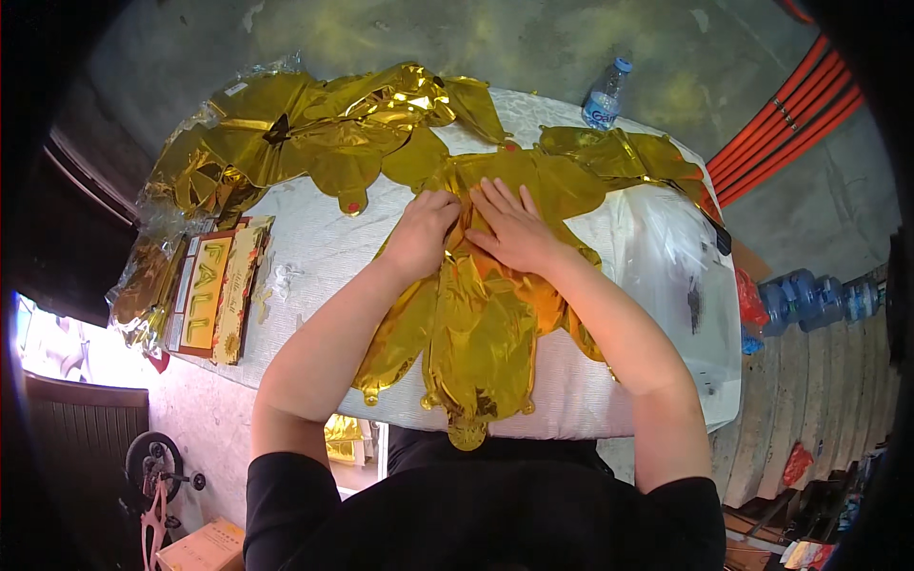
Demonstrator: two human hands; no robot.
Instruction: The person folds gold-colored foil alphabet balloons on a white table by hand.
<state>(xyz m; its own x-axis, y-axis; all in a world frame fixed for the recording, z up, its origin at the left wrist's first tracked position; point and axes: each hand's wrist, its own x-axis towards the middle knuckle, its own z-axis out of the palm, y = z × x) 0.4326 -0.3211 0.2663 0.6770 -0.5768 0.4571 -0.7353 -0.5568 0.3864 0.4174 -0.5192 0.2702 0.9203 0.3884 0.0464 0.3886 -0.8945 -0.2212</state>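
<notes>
A gold foil balloon [481,333], flat and lobed, lies spread over the middle of the table, with rounded lobes and small tabs reaching past the near edge. My left hand [426,231] rests on its upper part, the fingers curled in and pressed against the foil; a fold seems pinched there, though the fingertips are partly hidden. Right beside it, my right hand [514,226] lies flat on the same balloon with the fingers spread. More flat gold foil balloons [333,119] are heaped along the far left, and another foil piece [619,155] sits at the far right.
Printed flat packages [214,290] lie at the table's left edge. A water bottle [606,93] stands at the far edge, and clear plastic bags [671,247] cover the right side. Beyond the table are red pipes [795,114], large blue bottles [809,300] and a cardboard box [205,547].
</notes>
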